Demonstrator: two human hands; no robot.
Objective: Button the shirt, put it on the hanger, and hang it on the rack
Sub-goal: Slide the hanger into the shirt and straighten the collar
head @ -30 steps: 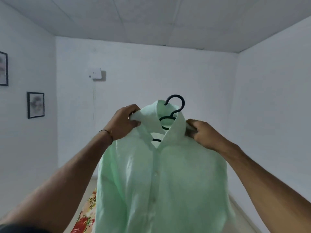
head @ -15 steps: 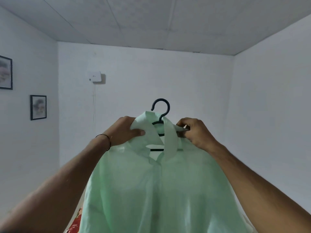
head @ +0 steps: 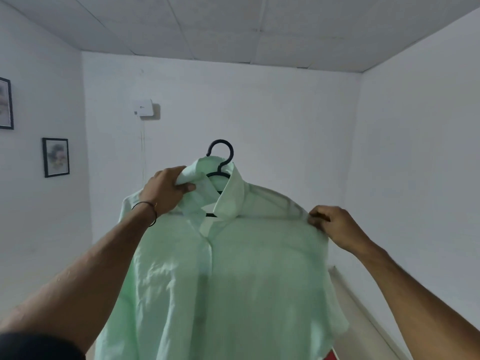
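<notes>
At twelve o'clock, held aloft, shirt [head: 233,268] sits buttoned on hanger [head: 220,162]; left hand [head: 166,190] pinches collar, right hand [head: 332,224] pinches shoulder seam; hanging remains, no rack visible.

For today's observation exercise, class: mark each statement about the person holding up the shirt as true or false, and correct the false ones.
1. The left hand grips the shirt's collar. True.
2. The hanger hook is already over a rack rail. False: the hook is free in the air; no rack is in view.
3. The right hand pinches the shirt at its shoulder. True.
4. The shirt is dark blue. False: it is pale green.
5. Framed pictures hang on the left wall. True.
</notes>
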